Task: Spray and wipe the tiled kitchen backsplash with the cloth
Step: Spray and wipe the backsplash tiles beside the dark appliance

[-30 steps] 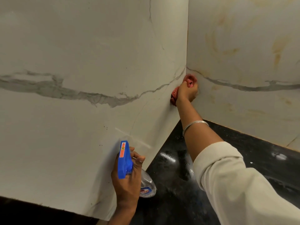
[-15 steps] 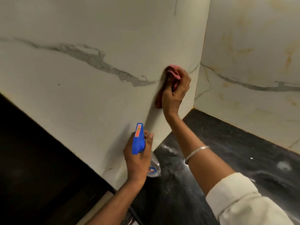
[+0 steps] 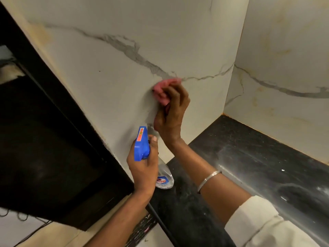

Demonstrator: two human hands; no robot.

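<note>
Wiping step, by the looks of it, not spraying. Right hand (image 3: 170, 111) pressing a bunched pink cloth (image 3: 162, 90) flat against the left panel of the marble-look backsplash (image 3: 106, 82), fingers curled tight around the wad, just below the grey vein. Left hand (image 3: 143, 166) wrapped around the neck of a spray bottle (image 3: 153, 155), fingers closed on it, thumb up beside the blue trigger head. Can't tell whether any finger sits on the trigger itself.

Bottle orientation: long axis steeply tilted, clear body and label low down near the black countertop (image 3: 249, 157), blue head on top, nozzle aimed up and toward the wall, close to the wiping hand's wrist. Cloth itself crumpled, so no real long axis there.

Next move, probably: sweep the cloth across more of the left panel, keeping firm flat pressure. Yellowish staining on the right-hand panel past the corner looks untouched, so likely another spritz needed there, with the wiping hand out of the nozzle's line first.
</note>
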